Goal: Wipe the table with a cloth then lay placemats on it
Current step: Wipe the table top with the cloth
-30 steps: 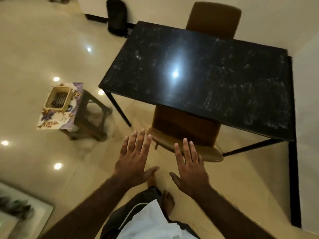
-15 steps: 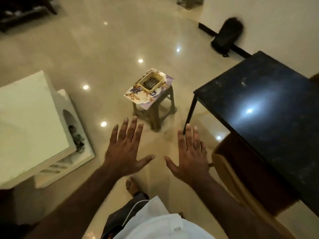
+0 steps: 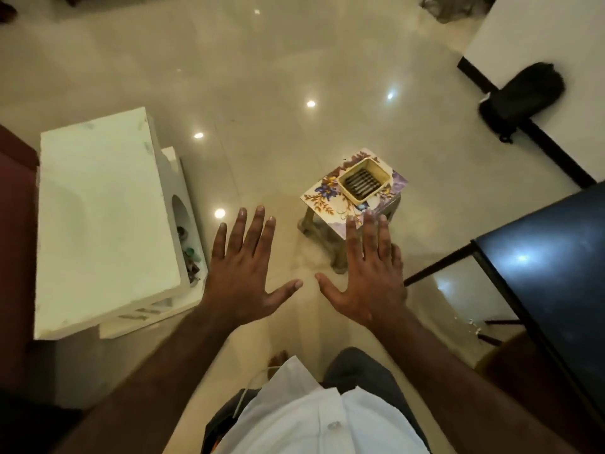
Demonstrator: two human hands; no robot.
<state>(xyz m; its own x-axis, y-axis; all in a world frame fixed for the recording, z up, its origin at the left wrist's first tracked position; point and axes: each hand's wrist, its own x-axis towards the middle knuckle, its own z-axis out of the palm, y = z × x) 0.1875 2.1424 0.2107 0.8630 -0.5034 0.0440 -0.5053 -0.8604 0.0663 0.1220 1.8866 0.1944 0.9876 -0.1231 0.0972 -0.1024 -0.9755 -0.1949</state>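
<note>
Now holding L hand w/ fingers spread & R hand w/ fingers nearly together, both empty, near side of stool.

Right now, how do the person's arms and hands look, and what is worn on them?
The left hand and the right hand are bare: no gloves, rings, watch or bracelet show. Both forearms are bare too, with no sleeve in view. Below them is a white shirt with a small button, over dark trousers.
</note>
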